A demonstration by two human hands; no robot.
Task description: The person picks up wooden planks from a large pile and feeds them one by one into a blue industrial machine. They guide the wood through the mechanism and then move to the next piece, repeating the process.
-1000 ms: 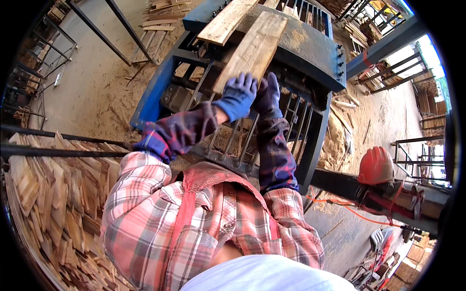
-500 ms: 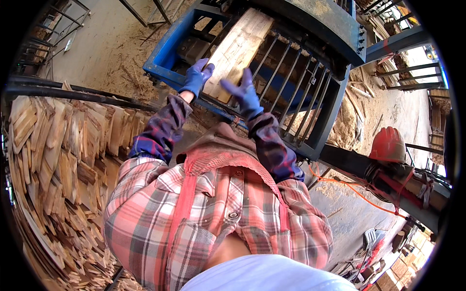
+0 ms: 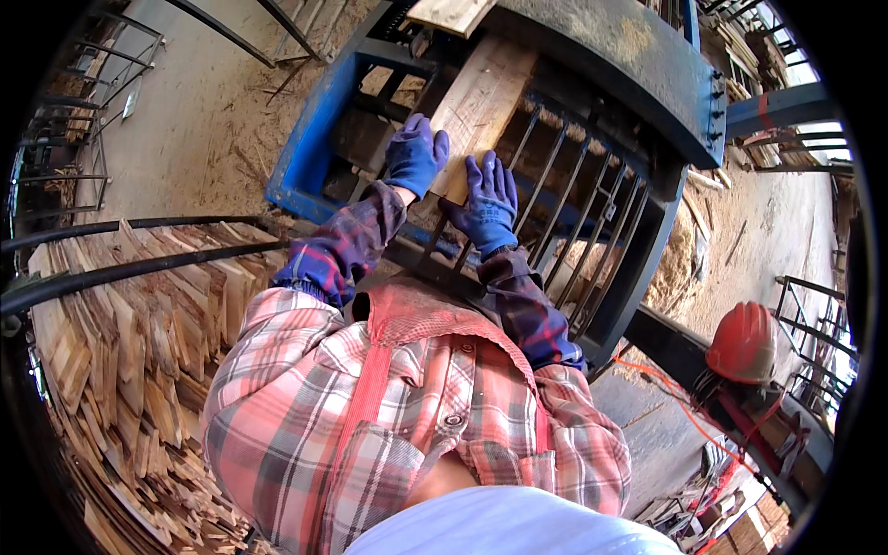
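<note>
A long, pale wooden board (image 3: 483, 91) lies on the metal bars of a blue machine frame (image 3: 301, 153), its far end passing under the dark cover (image 3: 601, 60). My left hand (image 3: 414, 159), in a purple-blue glove, rests at the board's left edge, thumb apart from the fingers. On the right edge lies my right hand (image 3: 487, 202), gloved alike, with fingers stretched forward and spread. Neither hand is wrapped round the board. Another piece of board (image 3: 451, 13) shows above the cover at the top of the view.
Stacked wood strips (image 3: 120, 342) fill the left side behind black rails (image 3: 139, 266). A red hard hat (image 3: 743, 342) sits on a beam at the right, near an orange cord (image 3: 680, 398). Sawdust (image 3: 217, 120) covers the floor beyond the machine.
The board has slid farther under the cover. My right hand has come down from a raised pose onto its edge, and my left hand has shifted along it. Another board end appears at the top.
</note>
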